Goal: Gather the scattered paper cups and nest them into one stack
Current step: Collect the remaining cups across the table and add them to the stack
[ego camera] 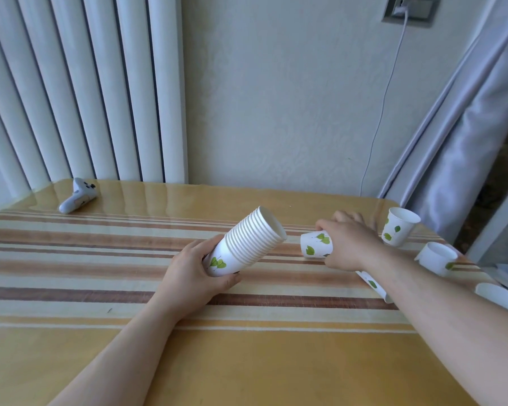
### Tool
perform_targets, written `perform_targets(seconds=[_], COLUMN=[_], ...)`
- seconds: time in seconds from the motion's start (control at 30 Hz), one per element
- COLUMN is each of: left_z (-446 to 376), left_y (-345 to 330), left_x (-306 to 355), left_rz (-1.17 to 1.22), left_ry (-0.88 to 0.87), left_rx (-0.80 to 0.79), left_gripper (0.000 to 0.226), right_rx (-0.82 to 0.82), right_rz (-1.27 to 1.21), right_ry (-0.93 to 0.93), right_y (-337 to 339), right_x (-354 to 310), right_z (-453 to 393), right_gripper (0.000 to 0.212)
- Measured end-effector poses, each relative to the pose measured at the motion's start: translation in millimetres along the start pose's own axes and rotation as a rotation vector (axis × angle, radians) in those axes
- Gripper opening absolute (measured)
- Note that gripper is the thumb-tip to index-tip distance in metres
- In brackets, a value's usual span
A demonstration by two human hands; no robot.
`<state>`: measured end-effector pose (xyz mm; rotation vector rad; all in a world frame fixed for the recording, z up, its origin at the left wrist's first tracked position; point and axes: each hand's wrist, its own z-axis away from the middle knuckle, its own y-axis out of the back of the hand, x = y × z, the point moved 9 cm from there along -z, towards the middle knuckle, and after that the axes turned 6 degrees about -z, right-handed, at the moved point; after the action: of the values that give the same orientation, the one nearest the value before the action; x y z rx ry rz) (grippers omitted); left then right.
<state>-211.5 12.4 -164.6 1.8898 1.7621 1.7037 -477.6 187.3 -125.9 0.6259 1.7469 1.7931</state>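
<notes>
My left hand (pixel 192 273) grips the base of a nested stack of white paper cups with green leaves (pixel 248 243), tilted with its open mouth pointing up and right. My right hand (pixel 345 243) holds a single cup (pixel 314 244) sideways, its base facing the stack's mouth, a short gap apart. An upright cup (pixel 398 227) stands right of that hand. Another cup (pixel 436 257) sits nearer the right edge. A cup lying on its side (pixel 374 285) shows partly under my right forearm. A further cup (pixel 499 297) lies at the far right.
The table (pixel 247 361) has a glossy striped yellow and brown top. A white game controller (pixel 78 194) lies at the far left corner. A radiator stands behind on the left, a curtain (pixel 467 127) hangs at the right, and a cable (pixel 384 98) runs down the wall.
</notes>
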Motion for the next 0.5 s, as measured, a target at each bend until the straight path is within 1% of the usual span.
perform_targets(seconds=[0.1, 0.17, 0.23, 0.33, 0.4, 0.5], left_z=[0, -1, -1, -1, -1, 0], left_y=[0, 0, 0, 0, 0, 1], left_x=[-1, -1, -1, -1, -2, -2], left_rz=[0.001, 0.007, 0.004, 0.008, 0.014, 0.025], left_ry=[0.001, -0.001, -0.004, -0.004, -0.001, 0.004], left_rx=[0.002, 0.004, 0.006, 0.007, 0.01, 0.014], left_gripper=[0.071, 0.071, 0.071, 0.068, 0.068, 0.067], right_rx=[0.017, 0.008, 0.032, 0.093, 0.084, 0.086], right_rz=[-0.108, -0.188, -0.21, -0.326, -0.408, -0.466], right_ry=[0.123, 0.178, 0.216, 0.214, 0.178, 0.152], right_y=[5, 5, 6, 10, 8, 1], right_x=[-24, -38, -51, -59, -60, -61], right_z=[3, 7, 10, 14, 16, 16], right_gripper=[0.065, 0.073, 0.081, 0.08, 0.077, 0.077])
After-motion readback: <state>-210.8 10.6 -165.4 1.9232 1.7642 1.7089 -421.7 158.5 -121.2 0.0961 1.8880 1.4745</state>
